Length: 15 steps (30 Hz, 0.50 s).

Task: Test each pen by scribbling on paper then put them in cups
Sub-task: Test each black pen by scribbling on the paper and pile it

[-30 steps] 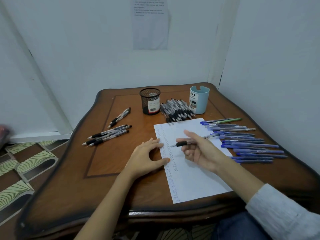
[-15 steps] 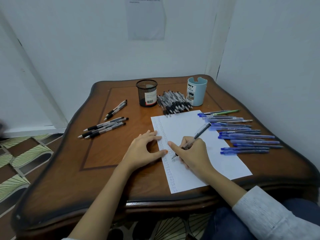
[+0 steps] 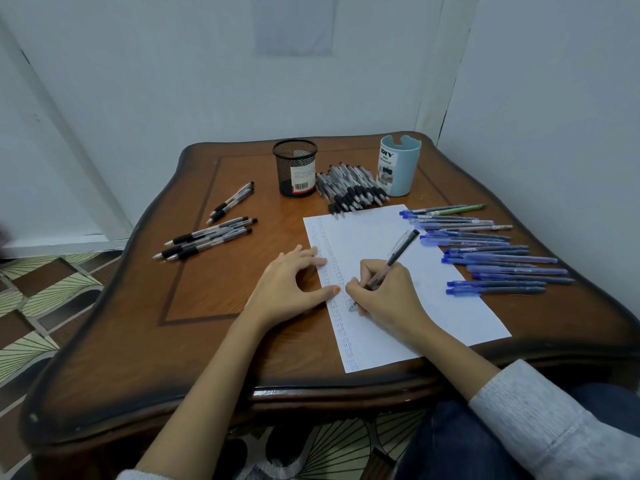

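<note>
- Table [image 3: 207, 341] of dark polished wood, with a wavy scalloped rim and an inlaid rectangular line; its far corner sits tight against two pale walls, while the left side opens onto a patterned tile floor [image 3: 41, 306].
- Bare wood lies open between the inlay line and the near rim on the left; the right half is crowded.
- Paper [image 3: 433, 306], a white sheet, lies angled on the table with its near corner close to the rim; columns of small scribbles run down its left margin.
- Right hand [image 3: 384, 299] is closed in a writing grip around a black pen [image 3: 394, 258], whose tip touches the paper beside the scribble columns and whose clip end tilts up and away.
- Left hand [image 3: 291, 285] rests spread on the wood, fingertips and thumb pressing the paper's left edge, holding nothing.
- Black mesh cup [image 3: 294, 168], round, wire-textured, carries a barcode label; its text is too small to read.
- Light blue cup [image 3: 401, 168], smooth plastic with a notched rim, reads "DIY" on its label.
- Heap of black-grip pens [image 3: 349, 192] lies between the two cups, touching the paper's far edge.
- Blue pens [image 3: 495, 261] lie in rough rows right of the paper, one green pen [image 3: 460, 210] among them.
- Several black-grip pens [image 3: 207, 237] lie left, well apart from the paper.
</note>
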Each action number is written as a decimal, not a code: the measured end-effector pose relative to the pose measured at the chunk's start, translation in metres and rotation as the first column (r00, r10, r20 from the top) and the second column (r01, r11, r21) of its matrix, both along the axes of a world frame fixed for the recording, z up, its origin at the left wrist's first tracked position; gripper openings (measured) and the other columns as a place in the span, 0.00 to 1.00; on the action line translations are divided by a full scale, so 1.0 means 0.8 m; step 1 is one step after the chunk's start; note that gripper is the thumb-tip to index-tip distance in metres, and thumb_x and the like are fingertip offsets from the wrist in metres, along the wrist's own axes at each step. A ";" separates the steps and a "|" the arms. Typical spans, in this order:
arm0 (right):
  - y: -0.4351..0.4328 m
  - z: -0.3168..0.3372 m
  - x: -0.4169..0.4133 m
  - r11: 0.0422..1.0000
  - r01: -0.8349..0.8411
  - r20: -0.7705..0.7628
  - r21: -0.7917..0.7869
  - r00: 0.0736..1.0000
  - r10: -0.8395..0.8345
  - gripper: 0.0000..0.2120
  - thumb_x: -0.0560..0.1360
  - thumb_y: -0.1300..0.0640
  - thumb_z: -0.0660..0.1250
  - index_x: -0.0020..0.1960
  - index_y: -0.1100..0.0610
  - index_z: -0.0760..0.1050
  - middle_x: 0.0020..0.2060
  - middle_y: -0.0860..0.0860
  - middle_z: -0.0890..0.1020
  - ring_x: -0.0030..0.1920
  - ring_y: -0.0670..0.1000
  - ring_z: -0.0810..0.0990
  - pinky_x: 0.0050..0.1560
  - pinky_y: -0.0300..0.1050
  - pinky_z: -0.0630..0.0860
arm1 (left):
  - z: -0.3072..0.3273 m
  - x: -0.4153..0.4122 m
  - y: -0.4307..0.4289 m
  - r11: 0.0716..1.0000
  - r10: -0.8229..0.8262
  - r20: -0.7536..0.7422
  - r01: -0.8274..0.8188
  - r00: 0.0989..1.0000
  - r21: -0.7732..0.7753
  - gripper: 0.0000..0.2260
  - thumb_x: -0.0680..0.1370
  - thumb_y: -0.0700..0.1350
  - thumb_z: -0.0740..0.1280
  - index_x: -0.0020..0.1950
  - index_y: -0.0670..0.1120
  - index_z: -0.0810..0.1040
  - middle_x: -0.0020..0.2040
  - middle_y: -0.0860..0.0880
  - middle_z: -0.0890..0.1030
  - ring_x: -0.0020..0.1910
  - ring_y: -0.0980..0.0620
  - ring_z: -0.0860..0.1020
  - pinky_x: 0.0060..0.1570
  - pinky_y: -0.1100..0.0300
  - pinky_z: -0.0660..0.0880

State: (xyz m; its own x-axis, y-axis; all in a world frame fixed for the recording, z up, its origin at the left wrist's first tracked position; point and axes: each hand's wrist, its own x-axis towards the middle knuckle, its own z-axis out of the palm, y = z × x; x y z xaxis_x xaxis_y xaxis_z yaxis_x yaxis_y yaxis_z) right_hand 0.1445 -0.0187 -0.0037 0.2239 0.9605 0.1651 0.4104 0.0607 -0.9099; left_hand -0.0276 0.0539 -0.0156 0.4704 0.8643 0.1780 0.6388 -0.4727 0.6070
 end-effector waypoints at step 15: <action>0.001 0.003 0.000 1.000 0.003 -0.014 -0.016 1.000 -0.003 0.15 0.72 0.67 0.69 0.31 0.62 0.67 0.24 0.57 0.72 0.23 0.50 0.77 0.26 0.40 0.75 | 0.002 0.001 -0.001 1.000 -0.002 -0.011 0.002 1.000 -0.005 0.26 0.72 0.60 0.71 0.67 0.53 0.74 0.74 0.55 0.66 0.75 0.56 0.58 0.75 0.51 0.49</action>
State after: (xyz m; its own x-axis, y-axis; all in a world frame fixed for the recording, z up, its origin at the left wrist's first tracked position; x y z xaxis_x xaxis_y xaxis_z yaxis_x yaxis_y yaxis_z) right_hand 0.1444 -0.0182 -0.0009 0.2289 0.9623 0.1466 0.3974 0.0450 -0.9165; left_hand -0.0266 0.0532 -0.0143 0.4744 0.8641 0.1682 0.6443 -0.4710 0.6025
